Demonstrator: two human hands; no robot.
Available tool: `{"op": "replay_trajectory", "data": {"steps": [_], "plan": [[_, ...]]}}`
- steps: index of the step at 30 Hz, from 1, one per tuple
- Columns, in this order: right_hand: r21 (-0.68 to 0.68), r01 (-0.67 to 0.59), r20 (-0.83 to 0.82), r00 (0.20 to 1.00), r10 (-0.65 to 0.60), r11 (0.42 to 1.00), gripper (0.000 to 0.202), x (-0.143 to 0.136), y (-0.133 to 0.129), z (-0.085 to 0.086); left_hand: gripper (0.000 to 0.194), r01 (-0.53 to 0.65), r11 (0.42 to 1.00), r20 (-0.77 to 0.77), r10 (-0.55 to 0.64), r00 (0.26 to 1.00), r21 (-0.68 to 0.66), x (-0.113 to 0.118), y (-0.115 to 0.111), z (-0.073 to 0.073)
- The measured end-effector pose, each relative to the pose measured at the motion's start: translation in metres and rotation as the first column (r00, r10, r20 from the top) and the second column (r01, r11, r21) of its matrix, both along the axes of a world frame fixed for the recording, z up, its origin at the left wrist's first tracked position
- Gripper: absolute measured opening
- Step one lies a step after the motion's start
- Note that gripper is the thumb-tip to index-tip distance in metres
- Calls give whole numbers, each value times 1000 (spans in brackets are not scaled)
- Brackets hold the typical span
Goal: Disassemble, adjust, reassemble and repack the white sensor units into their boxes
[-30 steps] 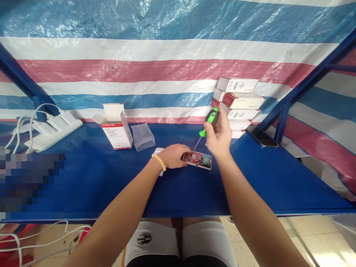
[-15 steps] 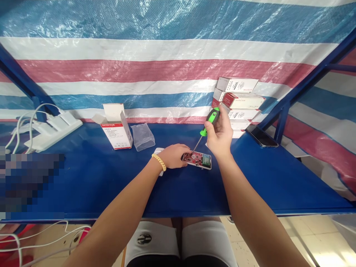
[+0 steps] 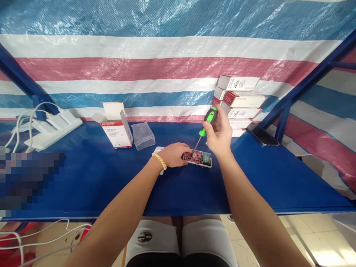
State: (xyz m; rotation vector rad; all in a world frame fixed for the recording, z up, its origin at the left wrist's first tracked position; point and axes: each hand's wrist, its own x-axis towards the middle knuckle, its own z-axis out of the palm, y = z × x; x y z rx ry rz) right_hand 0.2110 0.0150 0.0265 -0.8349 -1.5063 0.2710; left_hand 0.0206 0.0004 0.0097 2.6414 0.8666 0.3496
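Observation:
My right hand (image 3: 220, 134) is closed round the green and black handle of a screwdriver (image 3: 210, 118). The shaft slants down to the left, and its tip meets a red circuit board (image 3: 198, 155) with a small screen at its right end. That board sits in a white detector housing (image 3: 210, 166) lying on the table. My left hand (image 3: 175, 155) grips the housing's left end between thumb and fingers. Partly hidden under my left wrist lies a white plastic part (image 3: 158, 149). Exactly what the tip touches is too small to make out.
An opened detector box (image 3: 116, 134) and a clear plastic bag (image 3: 143, 135) stand left of my hands. Several boxes (image 3: 244, 99) are stacked at the back right, near a phone (image 3: 263, 135). A power strip (image 3: 54, 128) with cables is on the far left of the blue table (image 3: 278, 185).
The screwdriver handle has tilted slightly to the left with my right hand. My left hand stays on the housing, and the rest of the view shifts only a little.

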Motion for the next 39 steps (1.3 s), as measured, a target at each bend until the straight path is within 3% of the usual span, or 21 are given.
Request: {"op": "replay_trajectory", "data": {"steps": [9, 19, 39], "plan": [[67, 42, -29, 999, -40, 997, 66, 2, 4, 0, 32, -34, 999, -20, 34, 999, -26, 1, -2, 2], [-5, 17, 10, 1000, -17, 1000, 68, -1, -2, 3, 36, -51, 997, -19, 50, 999, -52, 1, -1, 0], [13, 11, 32, 999, -12, 1000, 67, 1, -2, 4, 26, -12, 1000, -18, 12, 1000, -15, 1, -4, 7]]}}
